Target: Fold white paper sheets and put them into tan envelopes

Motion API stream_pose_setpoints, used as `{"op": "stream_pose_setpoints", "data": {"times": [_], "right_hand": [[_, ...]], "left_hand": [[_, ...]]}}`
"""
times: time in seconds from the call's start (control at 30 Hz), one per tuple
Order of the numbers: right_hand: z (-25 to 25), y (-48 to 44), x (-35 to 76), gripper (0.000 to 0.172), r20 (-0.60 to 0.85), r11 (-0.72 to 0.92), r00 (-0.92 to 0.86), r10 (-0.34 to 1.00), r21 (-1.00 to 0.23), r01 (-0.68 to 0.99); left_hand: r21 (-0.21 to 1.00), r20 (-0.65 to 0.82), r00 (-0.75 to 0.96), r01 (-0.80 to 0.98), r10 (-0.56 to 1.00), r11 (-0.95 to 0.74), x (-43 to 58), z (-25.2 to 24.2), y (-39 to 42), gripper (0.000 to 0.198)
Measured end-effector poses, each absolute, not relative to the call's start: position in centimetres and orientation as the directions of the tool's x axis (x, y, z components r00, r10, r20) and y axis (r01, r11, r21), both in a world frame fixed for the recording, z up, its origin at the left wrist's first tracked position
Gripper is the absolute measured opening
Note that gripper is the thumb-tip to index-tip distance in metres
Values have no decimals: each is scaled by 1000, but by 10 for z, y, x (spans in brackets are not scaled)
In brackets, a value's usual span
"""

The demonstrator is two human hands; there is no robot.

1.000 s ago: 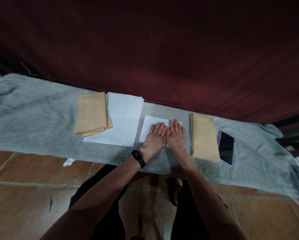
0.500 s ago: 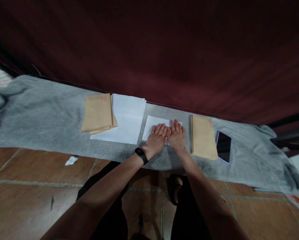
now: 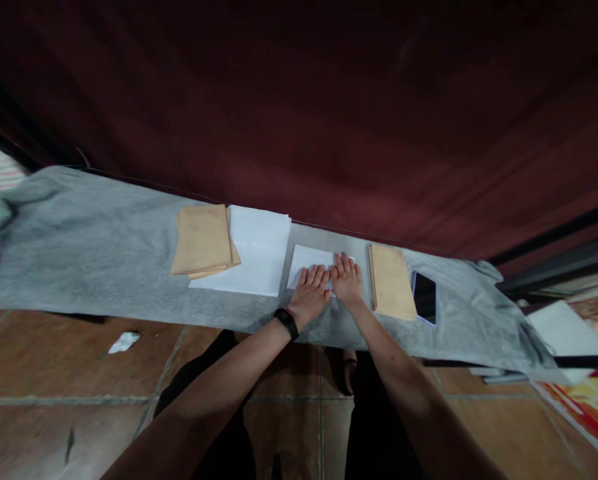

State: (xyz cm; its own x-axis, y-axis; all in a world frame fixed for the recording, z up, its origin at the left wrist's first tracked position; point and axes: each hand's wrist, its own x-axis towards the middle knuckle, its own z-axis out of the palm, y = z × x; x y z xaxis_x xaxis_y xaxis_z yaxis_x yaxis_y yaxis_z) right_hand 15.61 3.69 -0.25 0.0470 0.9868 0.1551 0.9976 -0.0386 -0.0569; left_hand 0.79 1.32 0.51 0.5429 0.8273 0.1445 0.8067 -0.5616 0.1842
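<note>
A small white sheet of paper [image 3: 303, 259], possibly folded, lies on the grey cloth in front of me. My left hand [image 3: 309, 292] rests flat on its near side, fingers stretched out, with a dark band on the wrist. Right beside it, my right hand [image 3: 347, 279] presses flat on the paper's right end, fingers extended. The two hands nearly touch at the thumbs and cover much of the sheet. To the left are larger white sheets [image 3: 259, 250], partly under a stack of brown envelopes [image 3: 203, 239]. Another stack of brown envelopes [image 3: 393, 281] lies right of my right hand.
A phone [image 3: 425, 297] lies beyond the right envelopes. Grey cloth [image 3: 103, 247] covers the long narrow surface, and a dark red curtain [image 3: 299, 133] hangs behind it. On the tiled floor is a crumpled white scrap [image 3: 124, 342]. A colourful printed sheet [image 3: 589, 407] is at lower right.
The view has shifted, so the surface appears slightly lower and more shows at the right. Both hands stay flat on the small white paper, with little visible movement against it.
</note>
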Motion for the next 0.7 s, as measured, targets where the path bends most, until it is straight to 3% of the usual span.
{"op": "stream_pose_setpoints", "data": {"times": [0.43,0.7], "right_hand": [[-13,45,159,52,189,-52,65,980,-71,996],[-10,46,159,53,170,-61,72,983,-69,996]], "left_hand": [[139,152,588,783,794,-607,8,-1,24,57],[170,114,555,806,824,-566,14,0,36,56]]}}
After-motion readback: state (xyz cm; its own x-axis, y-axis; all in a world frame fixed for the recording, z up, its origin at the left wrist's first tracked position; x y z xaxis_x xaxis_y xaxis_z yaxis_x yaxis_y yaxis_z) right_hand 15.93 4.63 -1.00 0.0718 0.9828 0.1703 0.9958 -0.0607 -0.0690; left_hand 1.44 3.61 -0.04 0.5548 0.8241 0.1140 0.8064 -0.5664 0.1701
